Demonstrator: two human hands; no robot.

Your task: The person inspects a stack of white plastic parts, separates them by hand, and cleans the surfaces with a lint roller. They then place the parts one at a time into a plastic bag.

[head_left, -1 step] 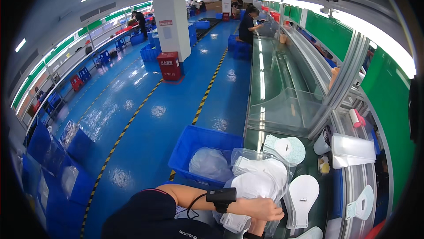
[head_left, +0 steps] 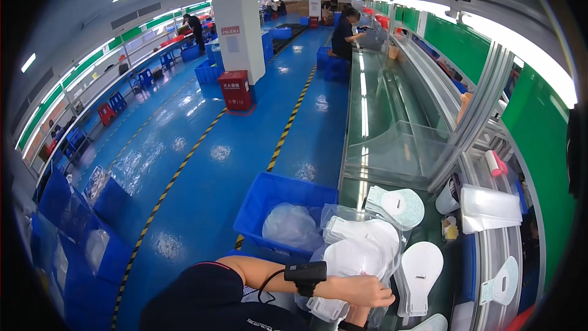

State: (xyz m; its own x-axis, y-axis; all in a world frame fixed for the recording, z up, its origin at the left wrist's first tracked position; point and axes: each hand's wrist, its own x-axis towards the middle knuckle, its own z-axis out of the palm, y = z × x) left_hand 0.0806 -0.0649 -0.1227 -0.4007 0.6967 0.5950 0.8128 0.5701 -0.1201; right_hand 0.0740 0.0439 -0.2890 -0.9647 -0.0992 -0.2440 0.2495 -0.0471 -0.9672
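Note:
My left hand (head_left: 372, 292) is closed, its fingertips at the edge of a clear plastic bag (head_left: 381, 320). The left forearm crosses over the work and wears a black device on the wrist. Below it my right hand (head_left: 357, 314) shows only in part, its fingers hidden behind the left hand and the bag. Under and beyond the forearm lies a pile of white paddle-shaped plates (head_left: 352, 257), some in clear plastic. Just right of my hands, more such plates lie stacked, a white one (head_left: 421, 270) on top. Farther off lies a bagged pale green speckled plate (head_left: 401, 207).
A blue bin (head_left: 254, 208) with clear plastic in it stands left of the green-topped bench (head_left: 361, 190). A clear panel (head_left: 398, 153) crosses the bench ahead. At right are clear sheets (head_left: 490, 205), a cup (head_left: 448, 199) and another plate (head_left: 503, 282). A person (head_left: 344, 37) sits farther along.

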